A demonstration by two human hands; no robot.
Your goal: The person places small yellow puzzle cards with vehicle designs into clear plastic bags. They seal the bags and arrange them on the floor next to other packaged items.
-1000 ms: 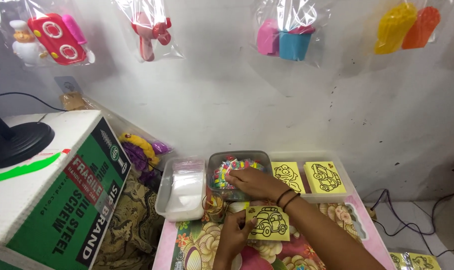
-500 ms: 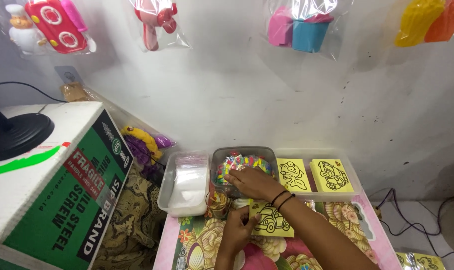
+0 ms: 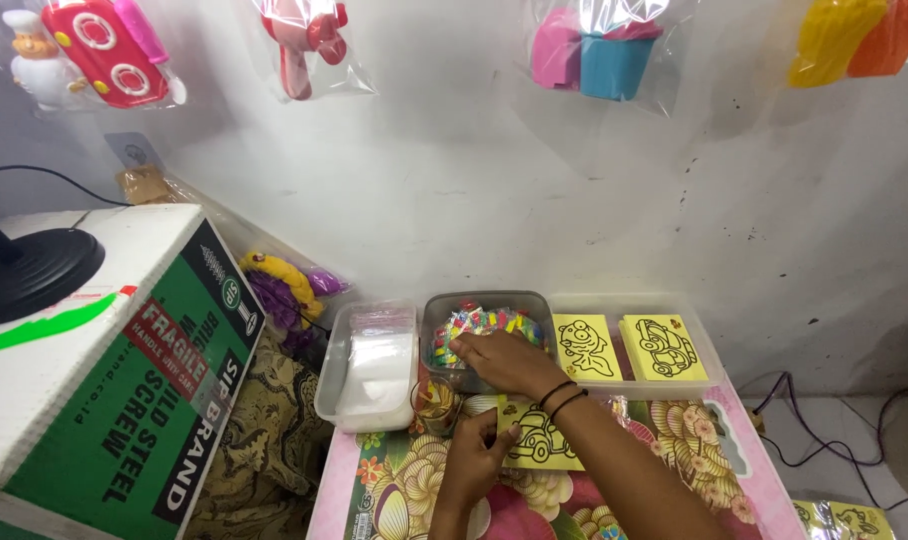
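My right hand (image 3: 504, 362) reaches palm down into a grey plastic tub (image 3: 436, 312) of small colourful packets (image 3: 486, 322). Its fingertips are among the packets, and what they grip is hidden. Two black bands circle that wrist. Nearer to me, my left hand (image 3: 471, 465) pinches the left edge of a yellow card with a car outline (image 3: 546, 447). The card lies on the floral table cover (image 3: 694, 440), partly under my right forearm.
A clear tub of white bags (image 3: 369, 370) stands left of the grey one. To its right is a clear tray (image 3: 712, 368) with two stacks of yellow picture cards. A small jar (image 3: 434, 402) sits by my left hand. A large cardboard box (image 3: 154, 380) stands left. Bagged toys hang on the wall.
The view has tipped down a little. My right hand stays in the grey tub, and my left hand keeps the yellow card, shifted slightly.
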